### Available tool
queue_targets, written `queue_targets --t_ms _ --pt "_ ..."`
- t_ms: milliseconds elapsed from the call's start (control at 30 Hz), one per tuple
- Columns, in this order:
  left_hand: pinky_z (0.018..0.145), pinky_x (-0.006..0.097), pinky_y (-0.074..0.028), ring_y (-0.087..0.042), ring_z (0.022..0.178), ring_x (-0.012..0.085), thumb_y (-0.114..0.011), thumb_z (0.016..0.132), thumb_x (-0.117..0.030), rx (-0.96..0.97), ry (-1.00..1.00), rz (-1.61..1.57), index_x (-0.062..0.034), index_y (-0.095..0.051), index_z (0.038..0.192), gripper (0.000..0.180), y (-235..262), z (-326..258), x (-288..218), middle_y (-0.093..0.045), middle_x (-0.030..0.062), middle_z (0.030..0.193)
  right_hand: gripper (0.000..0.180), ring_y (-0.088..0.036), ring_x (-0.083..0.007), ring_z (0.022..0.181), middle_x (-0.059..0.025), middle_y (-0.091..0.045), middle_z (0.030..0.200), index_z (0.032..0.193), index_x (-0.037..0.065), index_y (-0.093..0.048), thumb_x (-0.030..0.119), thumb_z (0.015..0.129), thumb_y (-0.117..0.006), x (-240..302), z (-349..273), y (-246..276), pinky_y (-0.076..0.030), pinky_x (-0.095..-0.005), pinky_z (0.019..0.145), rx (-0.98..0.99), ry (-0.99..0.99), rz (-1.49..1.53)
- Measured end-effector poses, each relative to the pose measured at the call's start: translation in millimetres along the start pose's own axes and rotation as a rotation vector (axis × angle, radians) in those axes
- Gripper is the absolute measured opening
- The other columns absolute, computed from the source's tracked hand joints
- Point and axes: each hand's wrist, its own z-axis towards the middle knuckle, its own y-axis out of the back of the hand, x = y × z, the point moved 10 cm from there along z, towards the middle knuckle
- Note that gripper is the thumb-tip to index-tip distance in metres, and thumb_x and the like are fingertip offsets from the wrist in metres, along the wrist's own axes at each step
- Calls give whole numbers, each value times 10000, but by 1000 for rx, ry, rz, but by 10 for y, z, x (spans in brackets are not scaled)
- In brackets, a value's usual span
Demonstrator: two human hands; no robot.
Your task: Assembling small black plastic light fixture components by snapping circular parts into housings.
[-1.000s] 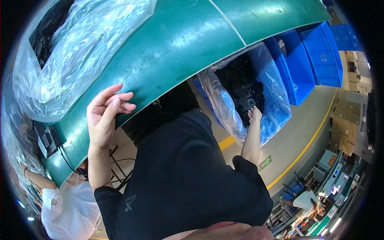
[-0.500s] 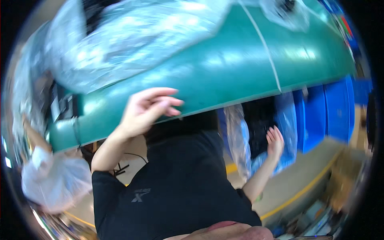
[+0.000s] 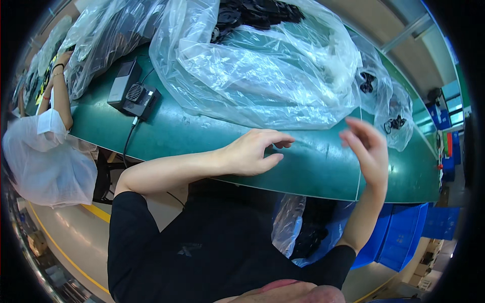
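Observation:
My left hand (image 3: 255, 151) is over the near edge of the green tabletop (image 3: 197, 144), its fingers curved and apart from the thumb, with nothing between them. To its right my right hand (image 3: 369, 151) is raised over the table, fingers bent and slightly blurred, thumb apart, and no object shows in it. Beyond both hands lies a large clear plastic bag (image 3: 257, 86), and black plastic parts (image 3: 257, 14) show at its far side. Neither hand appears to touch the bag.
A black and grey device (image 3: 136, 96) with a cable stands at the left. Smaller bags with black parts (image 3: 396, 123) lie at the right. Below the table edge are a lined container of black parts (image 3: 310, 227) and blue bins (image 3: 401, 237). A person in white (image 3: 48, 156) works at far left.
My right hand has come up from beside the container of black parts to above the table. My left hand has moved right and lower in view. The view has swung left.

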Motion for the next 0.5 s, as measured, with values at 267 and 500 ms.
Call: queue_targets --t_ms 267,500 --pt "809 386 -468 -579 919 342 -577 740 -45 -121 -104 31 23 -562 1073 340 107 50 119 -606 181 984 341 -578 -98 695 -46 -655 880 1057 14 -634 163 754 -678 -48 2245 -614 -461 -250 648 -68 265 -229" --pt "803 400 -463 -575 896 336 -578 732 -32 -142 -105 51 23 -576 1045 318 94 27 193 -605 172 940 436 -650 -207 790 -104 -678 880 1007 32 -665 322 689 -733 62 3242 -1603 -497 -302 748 -102 314 -344"
